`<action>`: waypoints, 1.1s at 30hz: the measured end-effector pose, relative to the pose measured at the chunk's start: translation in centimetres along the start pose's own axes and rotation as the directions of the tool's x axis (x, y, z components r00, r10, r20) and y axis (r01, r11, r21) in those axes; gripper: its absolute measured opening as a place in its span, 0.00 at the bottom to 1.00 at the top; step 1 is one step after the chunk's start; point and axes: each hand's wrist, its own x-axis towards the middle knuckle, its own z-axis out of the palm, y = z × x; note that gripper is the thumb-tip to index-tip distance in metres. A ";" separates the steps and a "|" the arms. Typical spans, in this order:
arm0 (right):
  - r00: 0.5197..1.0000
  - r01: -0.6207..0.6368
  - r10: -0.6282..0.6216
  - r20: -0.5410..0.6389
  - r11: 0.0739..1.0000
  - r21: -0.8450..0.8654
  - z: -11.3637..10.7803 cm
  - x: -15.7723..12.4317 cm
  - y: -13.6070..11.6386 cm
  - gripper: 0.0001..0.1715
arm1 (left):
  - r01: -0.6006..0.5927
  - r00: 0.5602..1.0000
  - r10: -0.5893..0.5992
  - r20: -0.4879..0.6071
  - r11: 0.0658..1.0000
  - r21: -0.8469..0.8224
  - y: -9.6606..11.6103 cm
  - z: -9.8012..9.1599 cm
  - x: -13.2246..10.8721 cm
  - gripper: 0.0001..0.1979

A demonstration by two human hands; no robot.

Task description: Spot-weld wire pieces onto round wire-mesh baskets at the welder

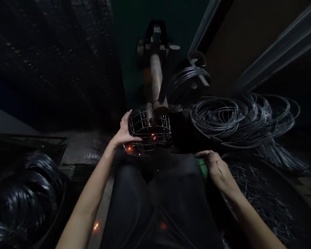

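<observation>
A round wire cage (149, 129) sits at the lower end of a machine with a thick metal cylinder (157, 77). My left hand (125, 132) is on the cage's left side, thumb stretched along the front and fingers up the rim. Orange sparks glow inside and just below the cage. Out to the right, above the rim of a dark bin of short wires, my right hand (213, 162) is closed with its fingers pressed together beside a green object (202, 168); whatever it may hold is too small to make out.
Wire rings (223, 116) lie piled at the right, with short cut wires (261, 200) in a dark bin below. Coiled wire (28, 197) fills a container at the left. More rings (190, 75) hang by the machine. Dark-clothed legs are below.
</observation>
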 end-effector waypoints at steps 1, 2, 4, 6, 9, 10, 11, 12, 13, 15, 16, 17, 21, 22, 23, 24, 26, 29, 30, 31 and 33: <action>0.999 0.004 -0.002 0.043 0.999 -0.049 0.0 -0.6 0.7 0.31 | 0.011 1.000 -0.011 -0.001 1.000 -0.025 -1.0 0.3 -0.5 0.66; 0.995 0.006 0.002 0.101 0.997 -0.083 0.3 -1.1 1.5 0.29 | 0.018 1.000 -0.018 -0.007 0.998 -0.062 -1.8 0.7 -0.9 0.66; 0.972 0.017 0.009 0.237 0.994 -0.109 1.3 -2.3 3.5 0.26 | 0.024 0.999 -0.032 -0.042 0.985 -0.171 -3.2 1.8 -1.2 0.66; 0.933 0.042 -0.002 0.361 0.994 -0.102 2.6 -3.3 5.7 0.23 | 0.031 0.993 -0.062 -0.096 0.955 -0.296 -3.9 2.8 -1.1 0.67; 0.908 0.010 0.014 0.418 0.998 -0.054 3.5 -3.7 7.7 0.22 | 0.038 0.981 -0.106 -0.161 0.924 -0.382 -3.7 3.2 -1.3 0.69; 0.918 -0.016 0.028 0.395 0.999 -0.032 3.4 -3.5 7.5 0.21 | 0.026 0.980 -0.098 -0.173 0.925 -0.380 -3.4 3.1 -1.6 0.68; 0.934 -0.034 0.033 0.355 0.999 -0.003 3.2 -3.2 6.8 0.21 | 0.005 0.981 -0.076 -0.179 0.930 -0.368 -2.9 2.8 -2.1 0.67; 0.950 -0.041 0.028 0.311 0.999 0.035 2.8 -2.7 5.5 0.23 | -0.026 0.981 -0.043 -0.188 0.938 -0.347 -2.3 2.5 -2.7 0.66; 0.961 -0.034 0.010 0.278 0.996 0.082 2.4 -2.0 3.7 0.25 | -0.059 0.981 -0.003 -0.194 0.947 -0.315 -1.6 2.1 -3.4 0.64; 0.965 -0.009 -0.041 0.260 0.982 0.190 1.7 -0.6 -0.6 0.26 | -0.122 0.981 0.085 -0.172 0.969 -0.216 0.1 1.4 -4.7 0.59; 0.954 -0.006 -0.065 0.293 0.972 0.235 1.5 0.3 -2.9 0.24 | -0.144 0.983 0.123 -0.140 0.978 -0.151 1.1 1.2 -5.2 0.55; 0.932 -0.017 -0.079 0.355 0.966 0.260 1.4 1.2 -5.0 0.21 | -0.161 0.984 0.154 -0.095 0.984 -0.080 2.0 1.0 -5.6 0.52; 0.818 -0.023 -0.100 0.566 0.978 0.206 2.8 4.2 -10.2 0.17 | -0.221 0.975 0.215 0.051 0.960 0.175 5.1 1.2 -5.6 0.42; 0.830 0.041 -0.125 0.544 0.986 0.164 3.4 4.6 -10.5 0.15 | -0.235 0.972 0.226 0.065 0.947 0.217 5.5 1.4 -5.3 0.40; 0.851 0.137 -0.173 0.495 0.985 0.108 3.9 4.8 -10.6 0.14 | -0.247 0.969 0.237 0.072 0.936 0.250 5.8 1.6 -5.1 0.39; 0.864 0.253 -0.242 0.441 0.967 0.034 4.5 4.8 -10.5 0.14 | -0.257 0.966 0.246 0.076 0.927 0.274 6.0 1.8 -4.9 0.38; 0.835 0.472 -0.388 0.390 0.869 -0.146 5.3 4.5 -9.8 0.16 | -0.266 0.964 0.256 0.073 0.916 0.299 6.2 2.0 -4.5 0.39; 0.753 0.649 -0.500 0.429 0.675 -0.352 5.9 3.8 -8.6 0.20 | -0.236 0.972 0.231 0.054 0.923 0.303 6.3 2.0 -4.4 0.41; 0.735 0.675 -0.524 0.431 0.623 -0.395 6.0 3.6 -8.3 0.21 | -0.217 0.976 0.212 0.048 0.930 0.297 6.4 2.0 -4.5 0.41; 0.720 0.694 -0.548 0.426 0.578 -0.429 6.1 3.6 -8.0 0.21 | -0.195 0.981 0.190 0.043 0.938 0.287 6.5 2.0 -4.5 0.41; 0.699 0.712 -0.583 0.414 0.512 -0.480 6.1 3.7 -7.6 0.22 | -0.149 0.989 0.146 0.031 0.953 0.263 6.7 2.1 -4.5 0.41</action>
